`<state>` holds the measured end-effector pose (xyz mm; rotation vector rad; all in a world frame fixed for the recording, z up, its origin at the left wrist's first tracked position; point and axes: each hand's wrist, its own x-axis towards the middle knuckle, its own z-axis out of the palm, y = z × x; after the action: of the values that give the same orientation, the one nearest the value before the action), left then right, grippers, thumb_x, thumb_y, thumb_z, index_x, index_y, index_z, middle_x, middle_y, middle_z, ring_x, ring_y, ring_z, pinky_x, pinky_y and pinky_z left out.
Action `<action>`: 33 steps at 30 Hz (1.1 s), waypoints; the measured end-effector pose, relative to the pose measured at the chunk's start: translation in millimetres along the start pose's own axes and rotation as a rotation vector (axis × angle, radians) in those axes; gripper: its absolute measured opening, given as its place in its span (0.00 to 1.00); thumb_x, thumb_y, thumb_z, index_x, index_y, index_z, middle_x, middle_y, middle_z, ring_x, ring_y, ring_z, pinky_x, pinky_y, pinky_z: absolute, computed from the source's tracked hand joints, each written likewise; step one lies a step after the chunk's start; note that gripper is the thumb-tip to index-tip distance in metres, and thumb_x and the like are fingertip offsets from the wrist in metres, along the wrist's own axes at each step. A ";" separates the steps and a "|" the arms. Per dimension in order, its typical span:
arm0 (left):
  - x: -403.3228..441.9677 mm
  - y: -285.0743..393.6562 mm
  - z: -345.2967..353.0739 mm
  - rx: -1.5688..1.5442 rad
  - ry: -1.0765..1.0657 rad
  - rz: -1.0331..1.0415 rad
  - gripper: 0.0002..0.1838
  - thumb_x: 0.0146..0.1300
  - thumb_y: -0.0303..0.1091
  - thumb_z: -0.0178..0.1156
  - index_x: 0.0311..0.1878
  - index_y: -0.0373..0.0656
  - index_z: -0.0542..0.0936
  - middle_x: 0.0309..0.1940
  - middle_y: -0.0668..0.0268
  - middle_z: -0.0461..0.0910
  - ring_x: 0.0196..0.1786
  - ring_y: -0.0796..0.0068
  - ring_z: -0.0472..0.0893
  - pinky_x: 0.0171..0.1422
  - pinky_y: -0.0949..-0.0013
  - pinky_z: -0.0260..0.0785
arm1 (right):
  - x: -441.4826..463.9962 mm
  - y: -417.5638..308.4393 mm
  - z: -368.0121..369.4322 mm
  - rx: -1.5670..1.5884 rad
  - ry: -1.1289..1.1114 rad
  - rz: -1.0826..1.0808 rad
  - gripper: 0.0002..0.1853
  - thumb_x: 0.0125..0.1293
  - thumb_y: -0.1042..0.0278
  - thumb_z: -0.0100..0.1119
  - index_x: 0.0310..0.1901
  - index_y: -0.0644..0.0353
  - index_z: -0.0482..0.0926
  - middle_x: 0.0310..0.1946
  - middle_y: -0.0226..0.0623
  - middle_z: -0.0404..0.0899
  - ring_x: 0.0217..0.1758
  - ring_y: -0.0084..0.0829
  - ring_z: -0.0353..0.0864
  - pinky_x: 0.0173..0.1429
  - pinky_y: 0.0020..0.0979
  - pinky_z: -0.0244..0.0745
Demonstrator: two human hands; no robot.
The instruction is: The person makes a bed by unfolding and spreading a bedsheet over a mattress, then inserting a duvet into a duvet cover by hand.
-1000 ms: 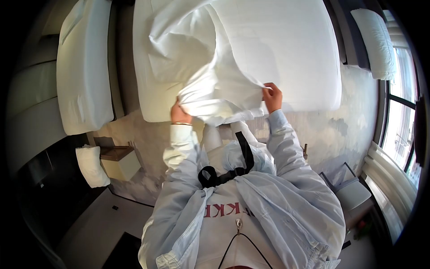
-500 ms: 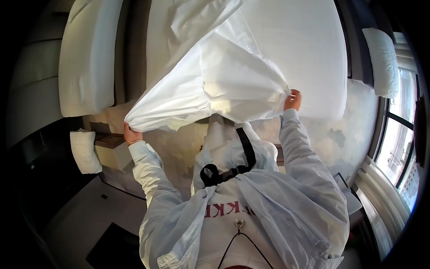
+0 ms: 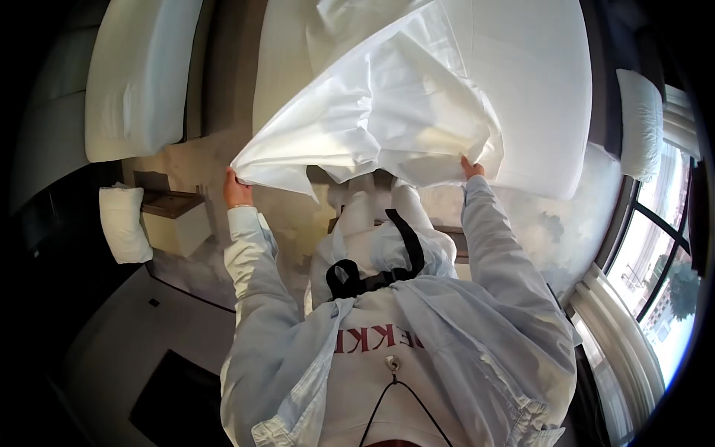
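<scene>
As both hands [image 3: 238,189] [image 3: 471,168] grip the sheet [image 3: 406,108] by its edge, floor [image 3: 562,227] lies open

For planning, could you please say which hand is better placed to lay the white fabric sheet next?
Probably the right hand: it appears nearer the white rectangular mattress; the left hand holds the sheet beyond its side.
</scene>
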<state>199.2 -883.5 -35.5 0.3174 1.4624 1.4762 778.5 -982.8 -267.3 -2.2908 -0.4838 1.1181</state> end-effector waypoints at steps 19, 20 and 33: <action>220.5 182.1 -59.1 0.690 0.341 0.625 0.25 0.64 0.43 0.37 0.39 0.28 0.75 0.39 0.46 0.76 0.41 0.55 0.77 0.47 0.63 0.68 | -108.9 -132.9 -351.4 1.016 0.599 -0.285 0.24 0.54 0.54 0.60 0.45 0.68 0.74 0.40 0.38 0.76 0.39 0.31 0.77 0.42 0.28 0.72; 213.0 168.5 -62.6 0.697 0.316 0.674 0.25 0.64 0.44 0.38 0.39 0.28 0.75 0.39 0.47 0.76 0.42 0.55 0.77 0.48 0.63 0.67 | -112.3 -118.7 -341.1 1.014 0.540 -0.375 0.24 0.52 0.53 0.62 0.43 0.67 0.74 0.38 0.37 0.76 0.39 0.30 0.77 0.40 0.26 0.71; 4.3 -145.7 36.5 0.885 -0.724 0.471 0.23 0.46 0.33 0.62 0.48 0.43 0.72 0.49 0.62 0.70 0.55 0.64 0.67 0.61 0.65 0.57 | -277.0 -210.7 -156.2 0.604 -0.086 -0.383 0.16 0.60 0.56 0.53 0.32 0.65 0.77 0.24 0.25 0.73 0.26 0.15 0.67 0.29 0.19 0.60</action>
<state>290.0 -890.6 -155.0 1.6365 1.3714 0.7800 723.0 -1011.5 109.0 -1.5571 -0.5061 0.9995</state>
